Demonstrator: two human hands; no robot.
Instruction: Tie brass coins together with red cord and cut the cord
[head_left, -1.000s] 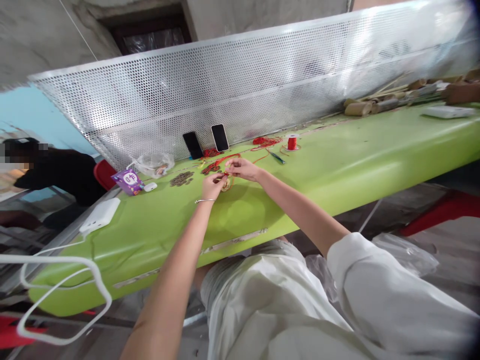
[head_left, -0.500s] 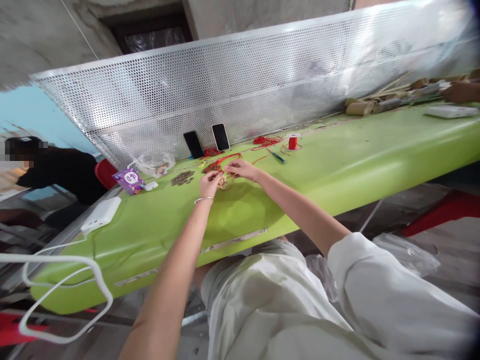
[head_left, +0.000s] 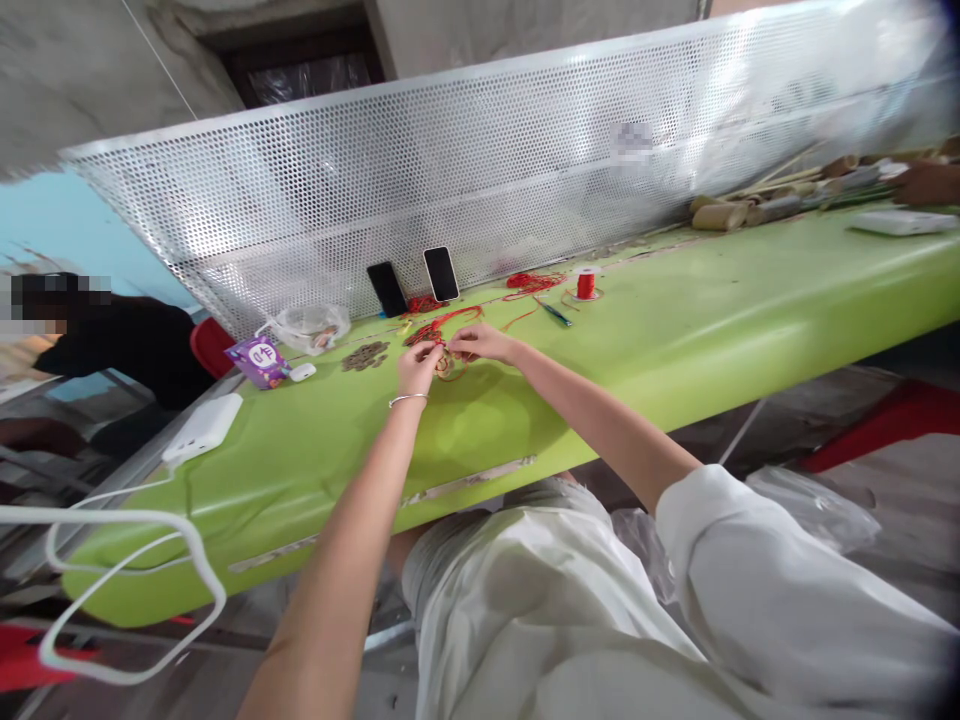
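A green bench (head_left: 660,345) runs across the view, with a perforated metal screen (head_left: 480,190) along its far side. Over the bench, the left hand (head_left: 420,368) and right hand (head_left: 487,342) nearly meet. Beyond them stand a black phone (head_left: 386,290) and a white-edged phone (head_left: 441,274), then a spool (head_left: 586,287) farther right. A pale round piece (head_left: 444,367) sits just below the fingertips. The left grip is narrow, pinching thin red cord (head_left: 440,345); whether the right grip holds any, I cannot tell.
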